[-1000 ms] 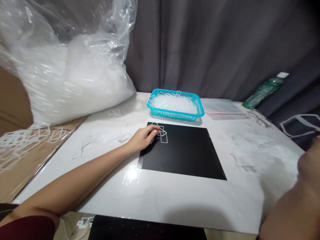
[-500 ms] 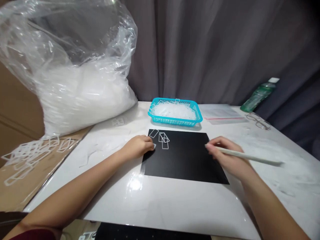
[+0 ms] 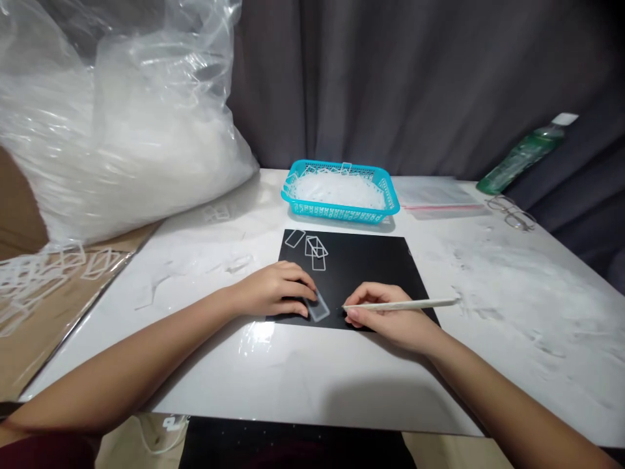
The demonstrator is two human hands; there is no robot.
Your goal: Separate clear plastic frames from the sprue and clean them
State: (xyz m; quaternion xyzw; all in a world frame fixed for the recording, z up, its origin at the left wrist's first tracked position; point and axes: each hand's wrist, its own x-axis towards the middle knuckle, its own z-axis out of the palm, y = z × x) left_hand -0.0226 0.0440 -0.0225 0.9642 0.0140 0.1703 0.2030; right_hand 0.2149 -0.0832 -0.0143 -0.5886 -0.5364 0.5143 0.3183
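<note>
My left hand [image 3: 278, 290] is over the left part of a black sheet [image 3: 375, 260], its thumb and fingers closed on one end of a translucent white rectangular frame [image 3: 319, 317]. The frame is slightly blurred. To the right, my right hand [image 3: 390, 316] grips a pale, slim, pen-like stick [image 3: 415, 303] near its tip, which points left, close above the sheet. A small gap parts the tip from the frame. Several similar thin frames [image 3: 319, 263] lie at the sheet's far left corner, some overlapping.
Behind the sheet stands a blue basket [image 3: 342, 213] full of white pieces. A big clear bag [image 3: 146, 137] of white material fills the left, with loose frames [image 3: 34, 280] on cardboard below. At right are plastic bags [image 3: 439, 195], glasses [image 3: 512, 213] and a green bottle [image 3: 525, 156].
My left hand has moved right and nearer with a frame in its fingers. My right hand has brought the stick leftward from the sheet's right edge. The view has tilted down slightly.
</note>
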